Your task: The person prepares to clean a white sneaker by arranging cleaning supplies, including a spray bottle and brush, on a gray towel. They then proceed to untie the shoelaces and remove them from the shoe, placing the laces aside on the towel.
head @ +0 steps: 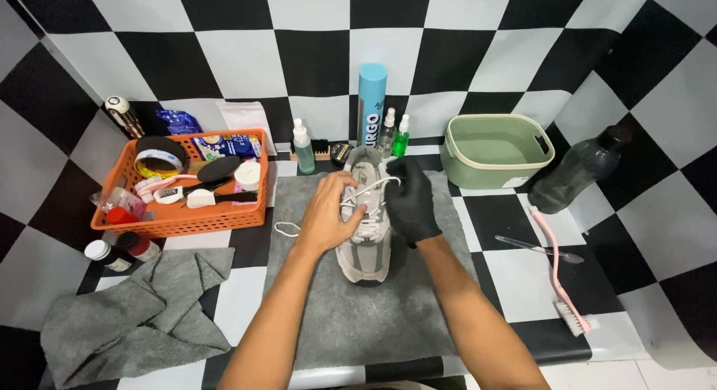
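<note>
Between the fingers of the bare left hand (326, 214) and black-gloved right hand (411, 199), both apparently pinching white lace (371, 187), sits a grey mesh sneaker (364, 244); pulling evenly would suit.

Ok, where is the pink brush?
In the head view the pink brush lies on the checkered table at the right, bristles nearest the camera, beside a thin clear-handled brush and in front of the green tub.

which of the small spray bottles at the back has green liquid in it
The small clear spray bottle with bright green liquid, rightmost of the three, right of the tall blue can; the other two look pale or clear.
</note>
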